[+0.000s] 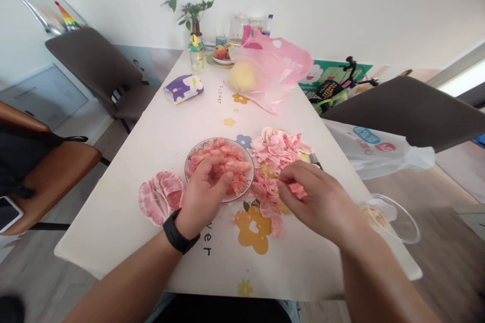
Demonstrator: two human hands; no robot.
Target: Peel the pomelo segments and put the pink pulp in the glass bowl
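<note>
My left hand (206, 186), with a black watch on its wrist, is over a round plate (188, 174) with a dark rim. Its thumb and forefinger are apart, just above the pink pomelo flesh (237, 166) heaped there. Left of that wrist lies a partly peeled pomelo chunk (159, 197) covered in pale membrane. My right hand (310, 197) is closed, thumb against fingers, above a pile of pink membrane scraps (275, 149). What its fingertips hold, if anything, is hidden. Yellowish peel shows beneath the scraps.
Farther back on the table (125, 186) are a purple tissue pack (184, 89), a cup (196, 55), a fruit plate (222, 60) and a pink plastic bag (276, 70) beside a yellow pomelo (242, 75). A clear round container (411, 232) sits at the right edge. Chairs flank both sides.
</note>
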